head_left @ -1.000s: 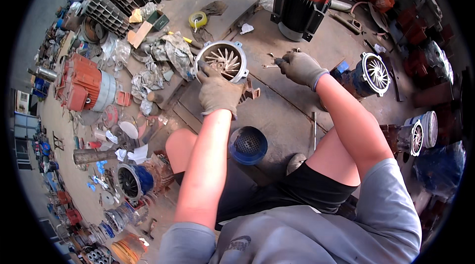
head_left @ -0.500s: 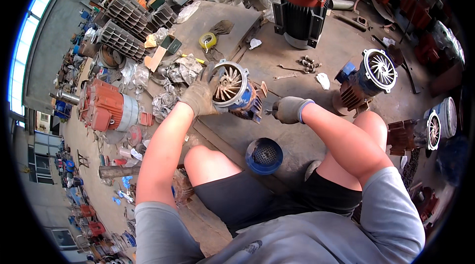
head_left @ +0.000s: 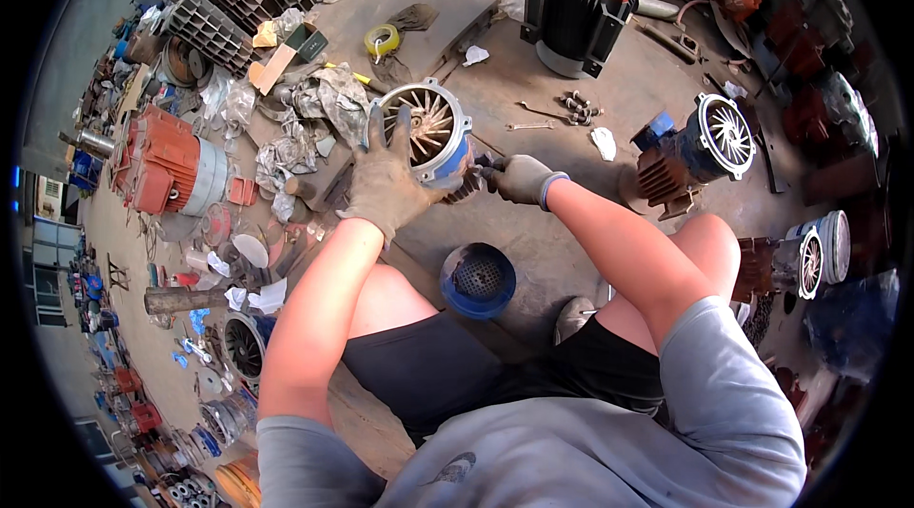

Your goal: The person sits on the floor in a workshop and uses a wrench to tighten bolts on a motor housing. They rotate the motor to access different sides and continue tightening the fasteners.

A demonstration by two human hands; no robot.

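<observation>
A small blue electric motor (head_left: 457, 160) stands in front of me, its pale metal end ring facing up around a fan with radial blades. My left hand (head_left: 390, 179), in a grey-beige work glove, grips the near left of the ring, fingers over the rim and thumb along the side. Gloved too, my right hand (head_left: 524, 180) is closed at the motor's right side. Something small and dark shows at its fingertips, too hidden to name. A round blue fan cover (head_left: 460, 303) with a perforated bottom lies between my knees.
Another motor with an open fan (head_left: 725, 135) lies to the right, near a wrench (head_left: 529, 126) and several bolts (head_left: 581, 108). A large black motor (head_left: 581, 27) stands at the back. On the left are a red motor (head_left: 157, 160) and crumpled cloth (head_left: 333, 99).
My right hand has moved left, up against the motor's side. My left hand has shifted to the near part of the ring. The whole view has shifted slightly.
</observation>
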